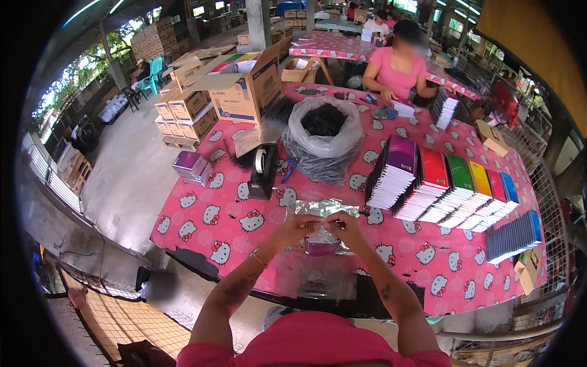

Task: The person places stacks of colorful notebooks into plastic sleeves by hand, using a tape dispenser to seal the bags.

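At the near edge of the table, my left hand point(296, 229) and my right hand point(346, 229) are closed side by side, pinching the top of a clear plastic bag point(324, 208). Just below my fingers, a small purple-covered notebook point(321, 247) shows through the plastic, partly hidden by glare. More clear plastic point(315, 278) lies flat toward my body. Left of my hands stands a black tape dispenser point(263, 174) with a roll in it. A pair of blue-handled cutters point(289, 172) rests beside it. Further left sits a short stack of purple notebooks point(191, 167).
A large clear sack point(324, 147) of black coils stands mid-table. Rows of spiral notebooks in several colours point(443, 186) fill the right side, with another blue stack point(515, 235) nearer. An open carton point(244, 92) is at the back left. Across the table, a person point(397, 70) handles notebooks.
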The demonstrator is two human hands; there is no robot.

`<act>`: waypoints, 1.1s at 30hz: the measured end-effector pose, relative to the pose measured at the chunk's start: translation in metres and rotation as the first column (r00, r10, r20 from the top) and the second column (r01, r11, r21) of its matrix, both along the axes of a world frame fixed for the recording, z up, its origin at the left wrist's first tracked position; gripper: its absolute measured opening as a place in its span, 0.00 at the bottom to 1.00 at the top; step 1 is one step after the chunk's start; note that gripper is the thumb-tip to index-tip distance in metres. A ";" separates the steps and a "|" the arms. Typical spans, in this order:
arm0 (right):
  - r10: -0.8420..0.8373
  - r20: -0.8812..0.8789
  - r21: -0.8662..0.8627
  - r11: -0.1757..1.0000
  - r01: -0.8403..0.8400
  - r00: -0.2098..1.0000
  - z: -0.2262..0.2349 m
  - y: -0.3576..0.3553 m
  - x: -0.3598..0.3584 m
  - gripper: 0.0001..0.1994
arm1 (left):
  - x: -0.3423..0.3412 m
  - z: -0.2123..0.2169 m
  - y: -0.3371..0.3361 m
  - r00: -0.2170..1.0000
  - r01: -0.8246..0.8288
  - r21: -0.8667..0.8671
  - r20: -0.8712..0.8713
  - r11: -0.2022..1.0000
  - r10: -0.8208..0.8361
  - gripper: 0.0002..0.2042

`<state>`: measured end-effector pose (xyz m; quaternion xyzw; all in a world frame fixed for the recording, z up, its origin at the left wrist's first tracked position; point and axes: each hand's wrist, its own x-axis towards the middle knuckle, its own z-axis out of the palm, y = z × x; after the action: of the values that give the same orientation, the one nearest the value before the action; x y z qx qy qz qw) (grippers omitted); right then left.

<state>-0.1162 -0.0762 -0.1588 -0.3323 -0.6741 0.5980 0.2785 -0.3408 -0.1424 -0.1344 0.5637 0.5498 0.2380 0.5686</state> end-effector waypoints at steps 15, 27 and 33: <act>-0.095 0.019 0.515 0.854 0.072 0.995 0.024 -0.066 0.014 0.17 | 0.021 0.028 -0.050 0.925 0.160 0.794 -0.329 0.587 0.192 0.15; -0.154 -0.069 0.161 0.973 0.163 0.986 0.003 -0.041 0.010 0.20 | 0.056 0.028 -0.029 0.647 0.279 0.720 -0.630 0.635 0.430 0.06; -0.268 -0.028 0.175 0.947 0.269 0.963 0.010 -0.047 0.006 0.16 | -0.088 -0.018 0.030 0.253 -0.210 0.962 -0.117 0.172 0.960 0.11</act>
<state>-0.1097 -0.1228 -0.1485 -0.3936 -0.6725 0.4930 0.3869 -0.4288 -0.1125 -0.1529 0.4729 0.7352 0.4312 -0.2234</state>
